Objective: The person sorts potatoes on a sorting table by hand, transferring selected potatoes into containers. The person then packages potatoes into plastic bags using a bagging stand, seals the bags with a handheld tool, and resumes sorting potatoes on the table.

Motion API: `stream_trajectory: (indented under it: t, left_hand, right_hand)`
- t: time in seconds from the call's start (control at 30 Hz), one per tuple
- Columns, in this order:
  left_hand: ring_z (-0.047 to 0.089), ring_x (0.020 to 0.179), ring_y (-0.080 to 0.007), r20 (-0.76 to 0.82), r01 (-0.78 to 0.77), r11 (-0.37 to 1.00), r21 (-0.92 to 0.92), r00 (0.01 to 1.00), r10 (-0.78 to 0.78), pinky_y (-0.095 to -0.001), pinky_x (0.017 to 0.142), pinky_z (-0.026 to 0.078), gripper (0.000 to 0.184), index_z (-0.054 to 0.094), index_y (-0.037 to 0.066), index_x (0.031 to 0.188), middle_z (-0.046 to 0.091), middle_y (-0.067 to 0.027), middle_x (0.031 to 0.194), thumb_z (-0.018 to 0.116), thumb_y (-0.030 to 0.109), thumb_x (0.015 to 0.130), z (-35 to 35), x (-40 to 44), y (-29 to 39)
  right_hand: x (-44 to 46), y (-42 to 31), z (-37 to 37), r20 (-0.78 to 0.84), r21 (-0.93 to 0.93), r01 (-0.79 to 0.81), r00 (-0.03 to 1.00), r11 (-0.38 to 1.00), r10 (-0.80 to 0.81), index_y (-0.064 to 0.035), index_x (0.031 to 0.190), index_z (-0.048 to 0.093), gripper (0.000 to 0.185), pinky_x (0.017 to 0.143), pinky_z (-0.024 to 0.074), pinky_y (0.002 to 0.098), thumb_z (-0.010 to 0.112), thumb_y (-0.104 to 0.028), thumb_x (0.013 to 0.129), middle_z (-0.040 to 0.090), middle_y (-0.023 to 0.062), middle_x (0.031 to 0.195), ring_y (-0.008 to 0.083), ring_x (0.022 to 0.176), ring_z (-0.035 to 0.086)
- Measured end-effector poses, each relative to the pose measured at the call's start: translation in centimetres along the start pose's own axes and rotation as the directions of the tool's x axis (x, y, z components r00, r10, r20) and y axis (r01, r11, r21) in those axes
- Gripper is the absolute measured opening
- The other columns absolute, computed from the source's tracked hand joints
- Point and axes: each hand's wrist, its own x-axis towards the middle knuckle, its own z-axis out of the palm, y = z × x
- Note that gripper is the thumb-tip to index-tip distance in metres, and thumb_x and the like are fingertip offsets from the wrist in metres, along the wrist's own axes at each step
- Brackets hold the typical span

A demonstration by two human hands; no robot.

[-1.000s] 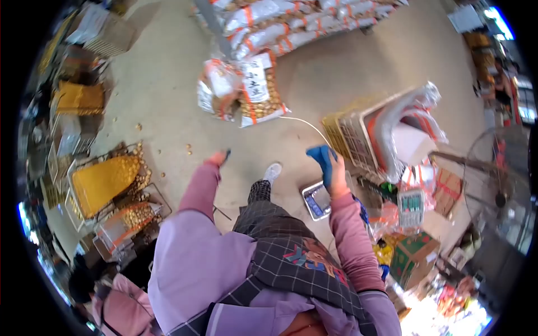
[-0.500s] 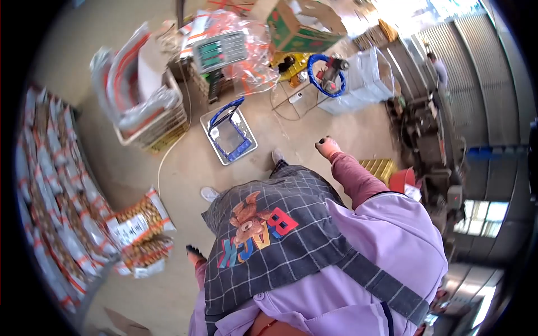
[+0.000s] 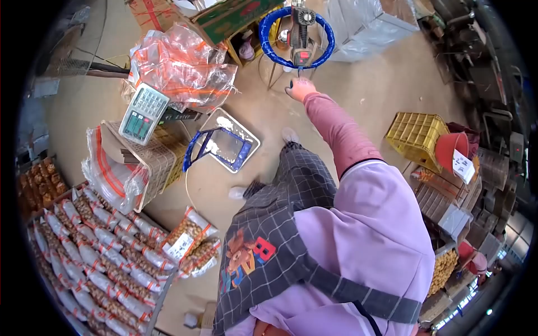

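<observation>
My right hand [image 3: 301,88] reaches out at the top centre, its fingertips dark and partly apart. They are close to the lower end of a grey and black power tool [image 3: 303,35] with a red patch; I cannot tell whether they touch it. The tool rests on a round stand whose ring [image 3: 265,42] is wrapped in blue. My left hand is out of view. On the floor before me lies a white-rimmed tray [image 3: 255,150] with a blue-wrapped frame [image 3: 245,154] standing in it.
Scales [image 3: 144,115] and clear plastic bags [image 3: 185,67] are at the upper left. Filled bags [image 3: 112,255] lie in rows at the lower left. A yellow crate [image 3: 412,134] and a red bucket [image 3: 451,150] stand to the right. A green carton [image 3: 235,19] is at the top.
My view has turned and come nearer to the blue-ringed stand. My right hand has moved forward to the power tool. My left hand has left the view.
</observation>
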Motion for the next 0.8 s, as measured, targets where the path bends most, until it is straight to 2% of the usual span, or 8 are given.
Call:
stream_trajectory:
  t: [0.07,0.2,0.23,0.37,0.43,0.47,0.6,0.8]
  left_hand:
    - [0.054,0.081,-0.0186,0.019,-0.018,0.999,0.042,1.000,0.017,-0.0355,0.068,0.042,0.043,0.060,0.009,0.112,0.059,-0.0040,0.096,0.054,0.046,0.089,3.6,-2.9,3.2]
    - [0.055,0.082,-0.0185,0.010,-0.023,0.990,0.140,1.000,0.022,-0.0352,0.068,0.043,0.042,0.060,0.009,0.112,0.060,-0.0041,0.096,0.054,0.044,0.090,6.7,-7.9,7.1]
    - [0.055,0.082,-0.0185,-0.001,-0.014,0.987,0.160,1.000,0.015,-0.0351,0.069,0.043,0.042,0.060,0.009,0.112,0.060,-0.0041,0.097,0.054,0.044,0.090,6.9,-8.8,7.4]
    - [0.056,0.083,-0.0184,-0.025,0.021,0.981,0.193,1.000,-0.017,-0.0347,0.069,0.043,0.041,0.060,0.008,0.111,0.060,-0.0042,0.097,0.054,0.042,0.090,8.1,-11.3,8.1]
    - [0.056,0.083,-0.0183,-0.028,0.041,0.979,0.200,0.999,-0.036,-0.0345,0.069,0.043,0.040,0.060,0.008,0.111,0.060,-0.0043,0.097,0.055,0.041,0.090,8.8,-12.2,7.9]
    - [0.056,0.083,-0.0183,-0.030,0.049,0.978,0.205,0.999,-0.044,-0.0344,0.069,0.044,0.040,0.060,0.008,0.111,0.060,-0.0043,0.097,0.055,0.041,0.090,9.1,-12.5,7.8]
    - [0.056,0.084,-0.0182,-0.026,0.084,0.975,0.208,0.996,-0.080,-0.0341,0.070,0.044,0.038,0.061,0.008,0.111,0.060,-0.0044,0.098,0.055,0.040,0.090,9.9,-13.3,6.9]
    - [0.057,0.085,-0.0180,0.007,0.077,0.973,0.217,0.997,-0.081,-0.0335,0.070,0.045,0.037,0.061,0.008,0.111,0.061,-0.0045,0.098,0.055,0.037,0.091,11.5,-12.9,6.0]
  right_hand:
    - [2.7,-0.3,-2.9,-0.087,-0.111,0.043,0.995,0.993,-0.053,-0.0049,0.111,0.064,0.049,0.096,0.0455,0.0436,0.060,-0.044,0.083,0.047,0.0278,0.135,0.0347,0.109,0.060]
    - [5.8,0.9,-2.1,-0.027,0.030,-0.005,1.000,1.000,0.006,-0.0024,0.112,0.064,0.052,0.094,0.0468,0.0431,0.061,-0.045,0.082,0.059,0.0245,0.121,0.0362,0.108,0.060]
    - [5.6,0.8,-1.8,-0.012,0.049,-0.011,1.000,0.999,0.012,-0.0024,0.112,0.064,0.052,0.094,0.0468,0.0431,0.061,-0.045,0.082,0.059,0.0245,0.121,0.0362,0.108,0.060]
    - [5.4,0.6,-2.1,-0.146,0.037,-0.046,0.988,0.998,0.051,-0.0037,0.113,0.066,0.052,0.088,0.0508,0.0401,0.062,-0.045,0.081,0.049,0.0243,0.136,0.0296,0.104,0.064]
    - [5.5,0.8,-2.6,-0.264,0.077,-0.024,0.964,0.997,0.044,-0.0034,0.111,0.065,0.051,0.095,0.0468,0.0404,0.063,-0.044,0.081,0.047,0.0252,0.136,0.0319,0.111,0.059]
    - [5.7,1.1,-3.0,-0.219,0.057,0.004,0.976,0.998,0.009,-0.0034,0.112,0.064,0.051,0.096,0.0465,0.0394,0.063,-0.044,0.081,0.042,0.0253,0.141,0.0315,0.113,0.058]
    - [5.8,1.1,-4.6,-0.097,0.074,-0.010,0.995,0.997,0.017,-0.0029,0.112,0.064,0.050,0.096,0.0466,0.0398,0.062,-0.043,0.082,0.042,0.0253,0.141,0.0316,0.112,0.058]
    - [5.0,1.6,-4.2,-0.025,0.037,-0.004,1.000,0.999,0.005,-0.0037,0.115,0.064,0.051,0.094,0.0477,0.0389,0.061,-0.042,0.082,0.042,0.0213,0.143,0.0282,0.113,0.059]
